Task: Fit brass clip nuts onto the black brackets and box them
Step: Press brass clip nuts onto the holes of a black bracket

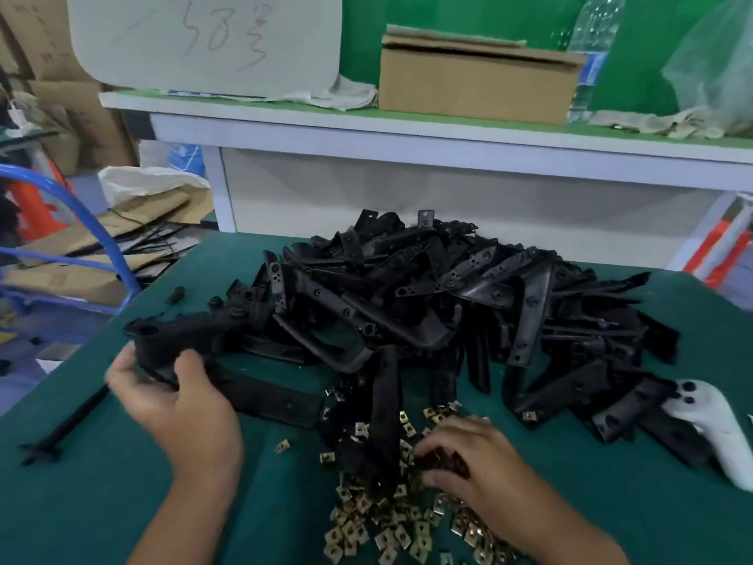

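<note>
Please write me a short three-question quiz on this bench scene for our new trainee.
1. True or false: the left hand grips a black bracket.
2. What is the right hand reaching into? A) the cardboard box B) the scattered brass nuts C) the plastic bottle
3. Fill in: the white controller lies at the ______ edge of the green table, beside the bracket pile.

Key
1. True.
2. B: its fingers curl over the brass nuts; whether it pinches one cannot be seen. The cardboard box stands on the shelf behind.
3. right
</note>
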{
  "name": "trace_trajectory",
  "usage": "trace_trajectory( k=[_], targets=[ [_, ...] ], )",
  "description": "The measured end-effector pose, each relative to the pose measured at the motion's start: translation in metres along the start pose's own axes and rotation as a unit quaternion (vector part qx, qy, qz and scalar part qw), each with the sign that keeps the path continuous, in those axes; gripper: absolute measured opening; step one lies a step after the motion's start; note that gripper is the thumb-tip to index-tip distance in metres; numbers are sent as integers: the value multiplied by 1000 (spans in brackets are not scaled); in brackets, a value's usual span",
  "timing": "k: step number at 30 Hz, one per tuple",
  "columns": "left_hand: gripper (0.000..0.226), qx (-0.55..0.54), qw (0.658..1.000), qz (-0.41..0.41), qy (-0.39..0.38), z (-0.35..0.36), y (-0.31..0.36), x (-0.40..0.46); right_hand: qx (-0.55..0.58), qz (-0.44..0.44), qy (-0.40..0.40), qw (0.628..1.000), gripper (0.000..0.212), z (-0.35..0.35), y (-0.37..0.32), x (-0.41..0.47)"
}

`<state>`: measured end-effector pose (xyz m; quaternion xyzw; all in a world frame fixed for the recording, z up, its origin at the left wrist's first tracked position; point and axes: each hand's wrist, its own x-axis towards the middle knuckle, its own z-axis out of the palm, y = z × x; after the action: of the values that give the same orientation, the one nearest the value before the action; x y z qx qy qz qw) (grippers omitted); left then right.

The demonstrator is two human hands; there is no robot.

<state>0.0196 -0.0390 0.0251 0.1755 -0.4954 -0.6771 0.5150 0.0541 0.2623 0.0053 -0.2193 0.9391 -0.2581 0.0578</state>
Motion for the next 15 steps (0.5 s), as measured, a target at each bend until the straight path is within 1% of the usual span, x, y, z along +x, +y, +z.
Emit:
trace_trajectory(
  k=[1,3,4,5,7,8,9,11,12,13,15],
  targets=[
    [29,-3,1000,15,7,-2,4,6,-6,-9,11,1000,19,-1,-1,0],
    [45,19,999,28,25,-4,14,18,-16,-30,42,999,11,-1,-1,-2],
    [51,29,999,30,17,-3,22,18,-9,-34,61,998,10,1,2,-4],
    [51,22,999,36,-17,0,30,9,4,-32,83,996,11,3,3,-7],
    [31,-6,988,41,-149,5,39,-27,37,-24,122,992,13,5,3,-10],
    [21,-4,975,23,-221,6,40,-49,61,-19,141,988,13,4,2,-10],
    [15,2,958,-12,-288,5,39,-70,85,-15,164,983,12,3,1,-10],
    [15,9,920,-100,-380,-4,33,-102,145,7,210,967,7,0,-3,-11],
    [18,17,901,-126,-414,-8,29,-110,197,30,222,955,9,-2,-5,-11],
    [20,24,883,-140,-448,-11,27,-116,259,51,218,940,14,-3,-5,-11],
    [24,5,846,-155,-511,-17,27,-122,381,58,185,904,16,-3,-6,-10]
  ],
)
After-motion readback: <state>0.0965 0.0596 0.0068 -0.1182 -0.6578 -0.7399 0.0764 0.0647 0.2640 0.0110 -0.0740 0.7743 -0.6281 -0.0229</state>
